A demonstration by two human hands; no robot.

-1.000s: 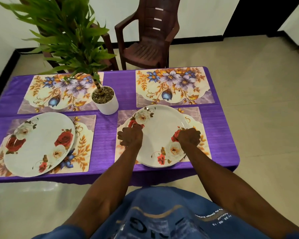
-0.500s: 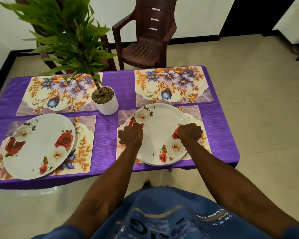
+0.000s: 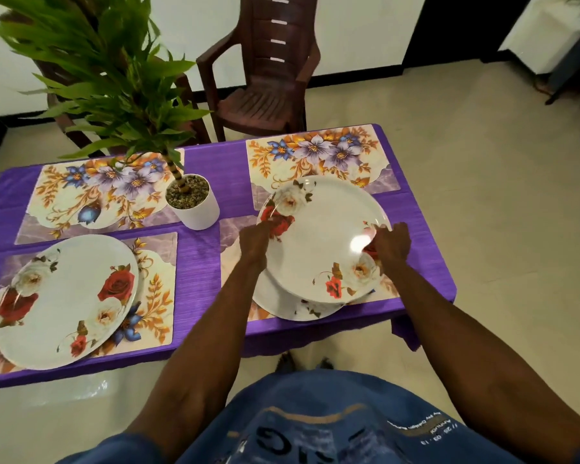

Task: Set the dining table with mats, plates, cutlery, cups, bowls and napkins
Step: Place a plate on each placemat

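Observation:
A white plate with red and white roses is lifted and tilted above the near right mat. My left hand grips its left rim and my right hand grips its right rim. Under it another white plate lies on that mat. A third rose plate rests on the near left mat. Two floral mats, far left and far right, carry nothing.
A potted plant in a white pot stands mid-table on the purple cloth. A brown plastic chair stands behind the far right mat. Tiled floor lies to the right of the table.
Both hands have raised the top plate off the stack and moved it away from me, uncovering a second plate beneath it. The camera has come closer to the table.

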